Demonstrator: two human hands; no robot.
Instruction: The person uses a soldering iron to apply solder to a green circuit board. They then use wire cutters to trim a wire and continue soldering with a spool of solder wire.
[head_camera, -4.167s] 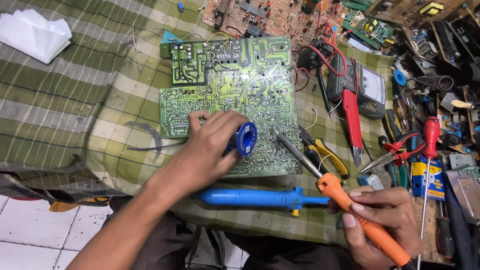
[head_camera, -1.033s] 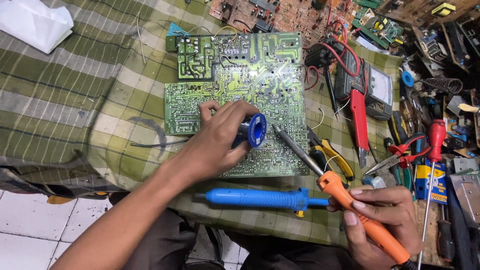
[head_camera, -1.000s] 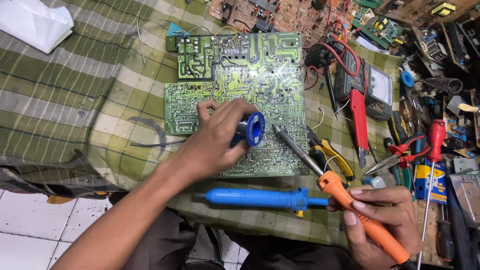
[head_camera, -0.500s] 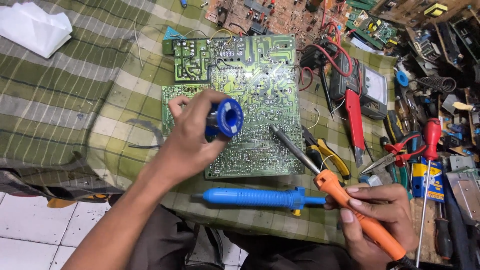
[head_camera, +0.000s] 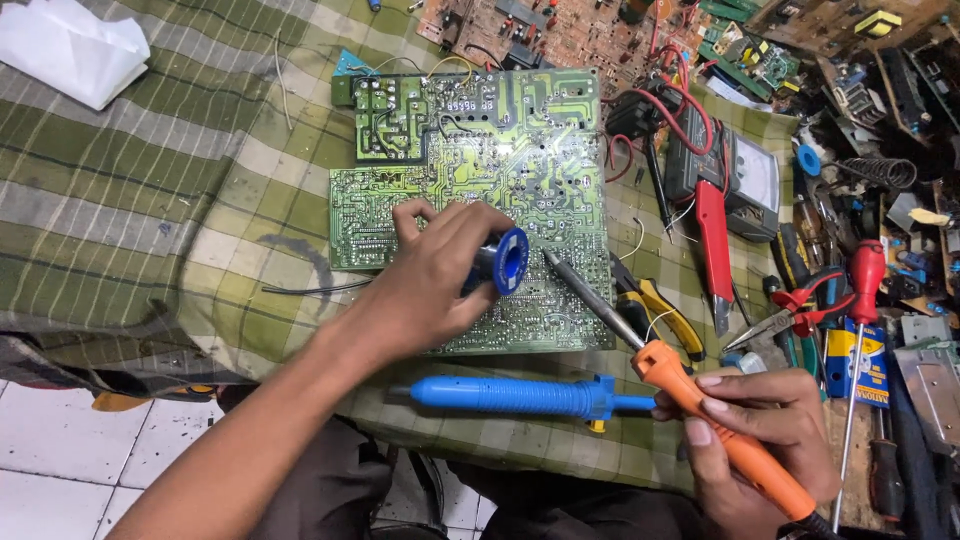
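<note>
Green and shiny, the big flat circuit board (head_camera: 480, 190) lies solder-side up on the checked green cloth (head_camera: 150, 200). The left hand (head_camera: 440, 285) rests on the board, its fingers curled tight around a small blue spool of solder wire (head_camera: 510, 262). The spool sticks out just past the fingertips, close to the metal tip of the iron.

The right hand (head_camera: 765, 435) grips the orange-handled soldering iron (head_camera: 700, 400) like a pen. Its long tip points up and left and touches or nearly touches the board right beside the spool.

Both tools are at the board, so the soldering looks ready or just starting. No fresh joint can be picked out, so I cannot tell how much is done.

A blue plastic solder sucker (head_camera: 520, 395) lies just below the left fingers, untouched. Yellow-handled pliers (head_camera: 660, 310) lie just above the right fingers. A red-handled screwdriver (head_camera: 860, 330) and a grey meter with red leads (head_camera: 740, 175) sit farther off.

The thin solder wire itself is too small to see. The left palm hides part of the spool, and the iron's handle end is cut off at the picture's edge.
</note>
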